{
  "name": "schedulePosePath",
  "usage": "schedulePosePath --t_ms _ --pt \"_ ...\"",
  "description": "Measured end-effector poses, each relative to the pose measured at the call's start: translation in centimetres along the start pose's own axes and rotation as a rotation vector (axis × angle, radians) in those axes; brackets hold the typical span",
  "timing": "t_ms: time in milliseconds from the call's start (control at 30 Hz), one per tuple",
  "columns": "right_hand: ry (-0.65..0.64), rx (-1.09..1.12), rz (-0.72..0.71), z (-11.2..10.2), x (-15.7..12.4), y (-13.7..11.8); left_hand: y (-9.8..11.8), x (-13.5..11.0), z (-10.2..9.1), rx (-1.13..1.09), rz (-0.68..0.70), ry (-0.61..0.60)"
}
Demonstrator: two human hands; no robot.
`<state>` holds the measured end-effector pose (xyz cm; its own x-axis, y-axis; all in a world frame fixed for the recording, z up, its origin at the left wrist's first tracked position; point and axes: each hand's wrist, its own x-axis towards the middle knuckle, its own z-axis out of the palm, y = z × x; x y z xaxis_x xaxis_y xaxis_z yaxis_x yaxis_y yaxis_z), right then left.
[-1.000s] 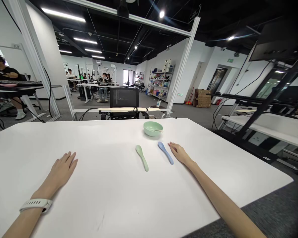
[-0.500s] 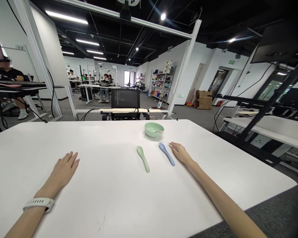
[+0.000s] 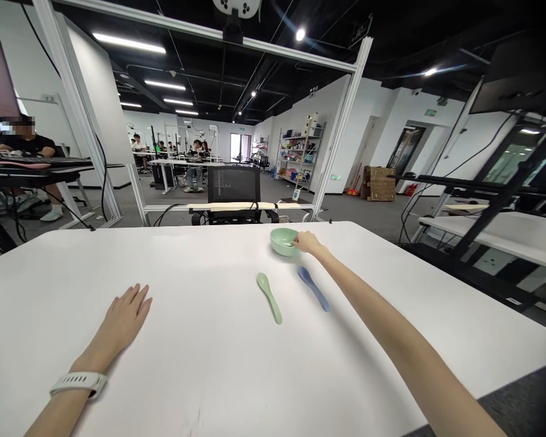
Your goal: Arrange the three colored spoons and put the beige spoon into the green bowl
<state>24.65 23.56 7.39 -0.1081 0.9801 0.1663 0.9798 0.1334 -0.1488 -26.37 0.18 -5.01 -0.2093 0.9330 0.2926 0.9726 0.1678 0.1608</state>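
At the far side of the white table (image 3: pixel 182 340), my right hand (image 3: pixel 307 242) is at the right rim of a green bowl (image 3: pixel 282 247). Its fingers are closed on the handle of a pale spoon (image 3: pixel 289 244) in the bowl; most of that spoon is hidden. A blue spoon (image 3: pixel 315 290) lies on the table under my right forearm, and a green spoon (image 3: pixel 270 298) lies to its left. My left hand (image 3: pixel 125 314) rests flat on the table at the left, fingers stretched out, holding nothing.
A metal frame (image 3: pixel 351 103) stands behind the table, with a black office chair (image 3: pixel 234 184) at the far edge. A person (image 3: pixel 30 145) sits at a desk on the far left. To the right are a black stand and another white table (image 3: pixel 495 237).
My right hand has moved from beside the blue spoon up to the bowl's rim and closed on the pale spoon. My left hand stays flat. The view has shifted slightly.
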Motion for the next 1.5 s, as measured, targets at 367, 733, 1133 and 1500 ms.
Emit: schedulePosePath --t_ms 367,733,1133,1500 --pt "0.263 0.18 -0.055 -0.4 -3.3 -1.5 0.8 -0.4 -0.8 -0.003 -0.02 -0.052" --pt "-0.024 0.549 -0.085 6.2 -18.9 -7.8 6.4 -0.7 -4.7 -0.491 0.083 0.082" --pt "0.038 0.73 -0.149 5.8 -19.2 -7.9 21.7 -0.7 -7.1 -1.888 -0.764 -0.536" --pt "0.045 0.753 -0.177 5.5 -19.5 -8.1 24.6 -0.4 -7.4 -2.017 -0.931 -0.659"
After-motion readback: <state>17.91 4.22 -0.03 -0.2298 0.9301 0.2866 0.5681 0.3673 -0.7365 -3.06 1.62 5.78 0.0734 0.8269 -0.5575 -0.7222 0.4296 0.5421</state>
